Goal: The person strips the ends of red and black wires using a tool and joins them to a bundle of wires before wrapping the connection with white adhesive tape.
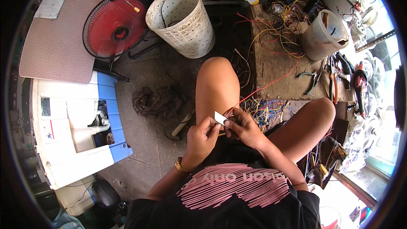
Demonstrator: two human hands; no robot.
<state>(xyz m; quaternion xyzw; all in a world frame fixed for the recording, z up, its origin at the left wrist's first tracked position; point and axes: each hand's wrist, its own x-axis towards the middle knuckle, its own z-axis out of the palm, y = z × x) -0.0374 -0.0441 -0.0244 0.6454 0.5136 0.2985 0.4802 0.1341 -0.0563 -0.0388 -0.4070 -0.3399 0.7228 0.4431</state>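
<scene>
In front of my lap, both hands meet at a small white piece (pixel 220 118), flat like card or tape. The fingertips of my left hand (pixel 202 139) are closed at its left edge. My right hand (pixel 245 130) pinches its right side between thumb and fingers. A thin red wire (pixel 265 86) runs from my right hand up to a tangle of wires (pixel 285 23) on the wooden bench. The wire's end is hidden by my fingers, so I cannot tell how it meets the white piece.
The wooden bench (pixel 273 70) at right carries pliers (pixel 311 80), more hand tools and a whitish bucket (pixel 316 38). A perforated white basket (pixel 195 34) and a red fan (pixel 116 27) stand ahead. A dark rag (pixel 157 101) lies on the floor, beside a white-and-blue appliance (pixel 80 118).
</scene>
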